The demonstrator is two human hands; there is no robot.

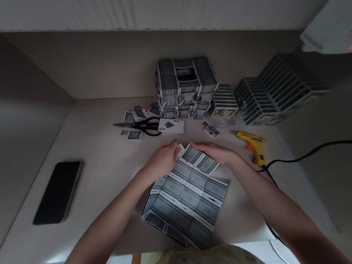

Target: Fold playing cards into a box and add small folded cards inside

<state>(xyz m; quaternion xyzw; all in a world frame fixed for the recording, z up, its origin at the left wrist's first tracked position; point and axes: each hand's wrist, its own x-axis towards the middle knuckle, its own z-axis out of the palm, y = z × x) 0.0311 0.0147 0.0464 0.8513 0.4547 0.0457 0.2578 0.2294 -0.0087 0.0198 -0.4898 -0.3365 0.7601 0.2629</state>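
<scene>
A panel of joined playing cards (185,192), patterned backs up, lies tilted near the table's front edge, with folded sides at its left. At its far edge my left hand (165,158) has its fingers closed on a white-faced card. My right hand (213,150) grips a small piece of joined cards (200,159), backs up, which meets the panel's far edge. Whether that piece is fixed to the panel cannot be seen. Just beyond my hands an ace of spades (171,126) lies face up, touching the handles of black scissors (148,125).
A box built of cards (185,86) stands at the back, with card packs (224,100) and larger stacks (275,90) to its right. A yellow glue gun (254,144) with a black cable lies right. A phone (57,193) lies left. Loose cut cards (211,130) are scattered behind.
</scene>
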